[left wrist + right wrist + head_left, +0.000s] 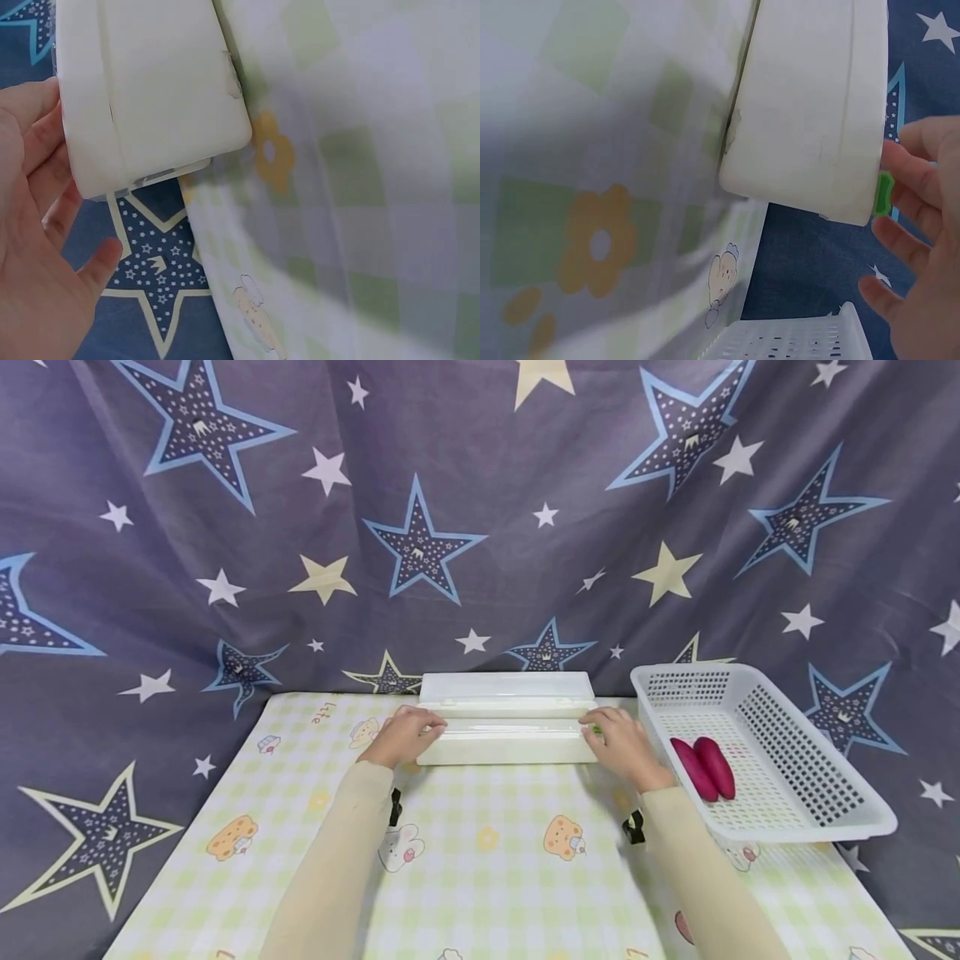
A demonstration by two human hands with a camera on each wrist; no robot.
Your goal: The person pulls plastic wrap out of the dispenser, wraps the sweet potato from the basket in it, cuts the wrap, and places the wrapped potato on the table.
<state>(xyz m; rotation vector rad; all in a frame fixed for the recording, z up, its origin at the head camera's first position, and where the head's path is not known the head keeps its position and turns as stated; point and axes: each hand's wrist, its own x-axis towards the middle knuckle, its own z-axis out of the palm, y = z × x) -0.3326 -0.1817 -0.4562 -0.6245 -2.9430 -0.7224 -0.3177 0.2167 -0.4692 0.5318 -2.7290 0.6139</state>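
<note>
A long white box [510, 750], shaped like a cling film dispenser, lies across the far part of the table with its lid [506, 683] raised at the back. At its left end is my left hand [405, 735]; in the left wrist view the fingertips [43, 97] touch the box's edge and the thumb stands apart. My right hand [621, 745] is at the opposite end, fingers extended along the edge. Beside those fingers, the right wrist view shows a small green piece [883, 193] on the box. Neither thumb closes on the box.
To the right stands a white perforated plastic basket [810, 768] holding two dark pink, sweet-potato-like roots [715, 767]. A green-and-white checked cloth [480, 877] covers the table. Behind it hangs a dark curtain [450, 635] printed with stars.
</note>
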